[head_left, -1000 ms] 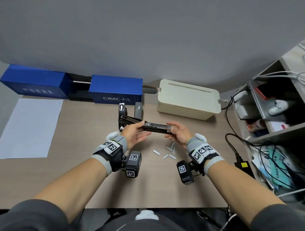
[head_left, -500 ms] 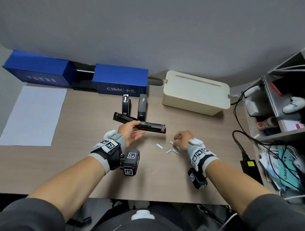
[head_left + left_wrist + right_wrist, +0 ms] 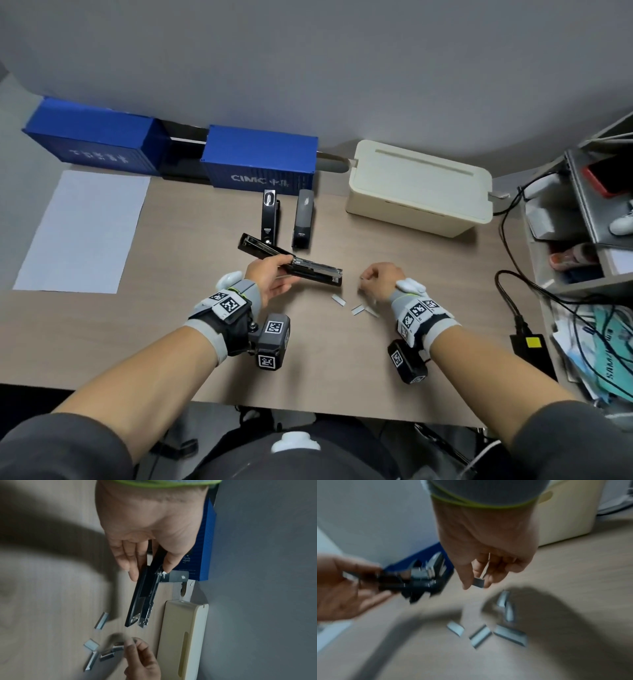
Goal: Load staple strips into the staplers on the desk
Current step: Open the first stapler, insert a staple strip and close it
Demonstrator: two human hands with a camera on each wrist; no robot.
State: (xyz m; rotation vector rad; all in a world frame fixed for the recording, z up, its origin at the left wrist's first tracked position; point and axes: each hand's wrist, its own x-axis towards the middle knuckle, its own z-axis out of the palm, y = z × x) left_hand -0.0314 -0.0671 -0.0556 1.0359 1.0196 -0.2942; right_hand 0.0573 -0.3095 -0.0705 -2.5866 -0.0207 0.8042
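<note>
1. The left hand grasps the opened black metal stapler at its middle, thumb on top and fingers beneath, and holds it clear of the pale wood-grain counter.
2. The opened stapler lies roughly level, and its open magazine end points toward 3 o'clock.
3. The right hand has its grip pinched on a short silver staple strip between thumb and fingertips, just above the counter.
4. Loose silver staple strips lie scattered on the counter, directly below the right hand and at 5 o'clock from the opened stapler's tip.
5. Two closed staplers, one black and one grey, stand side by side on the counter at 12 o'clock from the left hand.
6. A blue container-shaped box is behind them; a cream rectangular lidded box sits at 1 o'clock.
</note>
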